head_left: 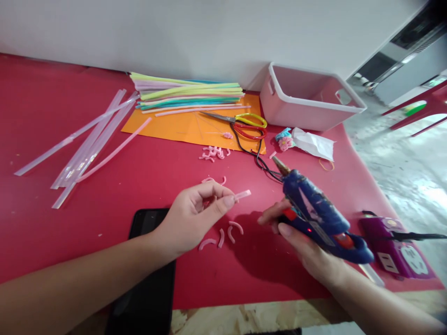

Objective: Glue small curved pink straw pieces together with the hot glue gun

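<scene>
Between the thumb and fingers of my left hand is a short pale pink stick, its free end pointing right. My right hand is wrapped round a blue hot glue gun. The gun's nozzle points up and left, apart from the stick, and a small red light glows on its side. Curved pink pipe cleaner pieces lie on the red table below my left hand. Beyond it sits a small heap of pink pipe cleaner pieces.
Pipe cleaners and scissors lie on orange paper. Clear glue sticks are at left, a black phone under my left forearm. A pink bin stands behind; a purple power strip lies right.
</scene>
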A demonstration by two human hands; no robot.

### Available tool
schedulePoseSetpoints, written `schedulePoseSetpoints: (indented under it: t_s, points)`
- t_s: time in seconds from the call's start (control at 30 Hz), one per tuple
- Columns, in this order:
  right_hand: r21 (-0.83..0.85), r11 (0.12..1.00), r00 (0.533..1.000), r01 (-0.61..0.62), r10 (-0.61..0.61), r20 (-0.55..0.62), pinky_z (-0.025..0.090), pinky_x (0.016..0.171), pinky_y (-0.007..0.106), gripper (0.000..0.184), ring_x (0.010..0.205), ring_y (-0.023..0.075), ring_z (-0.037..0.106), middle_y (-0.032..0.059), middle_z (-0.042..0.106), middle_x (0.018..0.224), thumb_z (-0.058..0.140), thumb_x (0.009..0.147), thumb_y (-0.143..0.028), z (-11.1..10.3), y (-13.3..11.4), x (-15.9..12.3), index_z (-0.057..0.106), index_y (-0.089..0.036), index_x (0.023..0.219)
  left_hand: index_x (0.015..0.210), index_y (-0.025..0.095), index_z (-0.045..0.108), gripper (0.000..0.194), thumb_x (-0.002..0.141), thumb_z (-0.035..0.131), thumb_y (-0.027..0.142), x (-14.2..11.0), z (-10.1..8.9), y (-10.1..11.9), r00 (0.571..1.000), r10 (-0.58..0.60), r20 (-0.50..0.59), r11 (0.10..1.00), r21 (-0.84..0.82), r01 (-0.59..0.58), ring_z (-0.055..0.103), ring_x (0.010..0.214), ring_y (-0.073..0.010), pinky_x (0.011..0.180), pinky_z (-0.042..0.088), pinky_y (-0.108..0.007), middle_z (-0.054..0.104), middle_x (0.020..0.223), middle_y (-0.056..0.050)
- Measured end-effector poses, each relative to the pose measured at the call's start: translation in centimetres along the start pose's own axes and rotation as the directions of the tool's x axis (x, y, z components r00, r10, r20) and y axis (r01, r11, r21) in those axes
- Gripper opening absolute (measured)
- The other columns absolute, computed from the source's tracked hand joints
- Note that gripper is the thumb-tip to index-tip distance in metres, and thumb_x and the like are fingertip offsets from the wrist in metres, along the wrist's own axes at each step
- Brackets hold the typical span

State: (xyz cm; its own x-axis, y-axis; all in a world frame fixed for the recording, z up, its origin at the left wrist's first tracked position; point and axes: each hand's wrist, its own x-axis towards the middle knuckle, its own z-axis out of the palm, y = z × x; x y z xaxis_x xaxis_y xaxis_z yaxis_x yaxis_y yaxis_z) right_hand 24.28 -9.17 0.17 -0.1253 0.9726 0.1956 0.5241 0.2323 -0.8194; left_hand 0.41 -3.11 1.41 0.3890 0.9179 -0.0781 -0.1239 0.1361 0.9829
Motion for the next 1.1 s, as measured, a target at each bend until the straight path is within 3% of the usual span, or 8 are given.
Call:
schedulePoseSetpoints:
  t_s: [0.1,0.23,0.4,0.53,0.73,0.93,1.1]
  points:
    - [-0.050,0.999,1.000,-0.021,0.022,0.017,0.060,0.067,0.028,0.014,0.086,0.0200,0.074,0.0028,0.076,0.095,0.062,0.091,-0.021,-0.1,-0.6,-0.2,0.066,-0.026,0.103,0.078,0.018,0.069,0.016,0.092,0.071,0.025,0.1,0.0,-0.2,0.996,-0.033,-0.082,0.995,-0.101,0.025,0.043,0.060,-0.0061,0.063,0.042,-0.019,0.058,0.073,0.004]
    - [-0.091,0.996,1.000,0.002,-0.003,-0.005,0.054,0.051,0.023,0.018,0.067,0.0170,0.074,0.0002,0.078,0.084,0.062,0.086,-0.017,0.2,-1.0,0.0,0.064,-0.026,0.101,0.078,0.019,0.071,0.015,0.091,0.073,0.025,0.1,0.0,-0.3,0.992,-0.050,-0.117,0.989,-0.147,0.033,0.039,0.061,-0.0058,0.061,0.039,-0.018,0.056,0.072,0.005]
    - [-0.112,0.993,1.000,0.028,-0.027,0.016,0.053,0.050,0.023,0.015,0.062,0.0165,0.073,-0.0009,0.076,0.075,0.060,0.083,-0.017,0.0,-1.2,0.5,0.065,-0.025,0.095,0.073,0.017,0.068,0.021,0.093,0.071,0.023,0.1,0.0,-0.1,0.996,-0.014,-0.092,0.992,-0.127,0.002,0.037,0.061,-0.0058,0.061,0.037,-0.018,0.053,0.070,0.006]
    - [-0.118,0.992,0.999,0.039,-0.035,0.040,0.051,0.049,0.024,0.012,0.055,0.0141,0.068,0.0004,0.077,0.079,0.060,0.084,-0.018,-0.1,-1.3,0.4,0.063,-0.024,0.094,0.076,0.017,0.068,0.019,0.094,0.070,0.022,0.0,0.0,0.0,0.996,-0.010,-0.087,0.993,-0.114,0.000,0.037,0.061,-0.0056,0.062,0.037,-0.018,0.051,0.069,0.007]
    - [-0.080,0.996,0.999,0.047,-0.045,0.030,0.047,0.045,0.024,0.016,0.048,0.0137,0.062,-0.0053,0.065,0.060,0.060,0.082,-0.017,0.2,-0.9,0.1,0.062,-0.025,0.095,0.077,0.017,0.068,0.018,0.094,0.070,0.024,-0.1,0.0,0.0,0.996,-0.006,-0.084,0.996,-0.090,-0.002,0.039,0.062,-0.0062,0.063,0.037,-0.019,0.049,0.070,0.006]
    - [-0.083,0.993,0.996,0.085,-0.082,0.039,0.048,0.046,0.024,0.016,0.050,0.0129,0.063,-0.0013,0.075,0.074,0.061,0.081,-0.017,0.2,-0.8,0.1,0.062,-0.025,0.095,0.077,0.017,0.068,0.018,0.094,0.069,0.025,0.0,-0.1,-0.3,0.996,0.019,-0.082,0.997,-0.070,-0.024,0.042,0.066,-0.0070,0.067,0.039,-0.021,0.050,0.073,0.005]
    - [-0.072,0.994,0.996,0.077,-0.074,0.044,0.048,0.047,0.025,0.020,0.050,0.0124,0.062,-0.0010,0.075,0.077,0.060,0.080,-0.015,0.2,-1.0,-0.1,0.063,-0.025,0.097,0.077,0.018,0.068,0.017,0.093,0.069,0.024,-0.1,-0.2,-0.4,0.995,0.042,-0.086,0.998,-0.049,-0.046,0.049,0.075,-0.0096,0.074,0.042,-0.023,0.054,0.078,0.003]
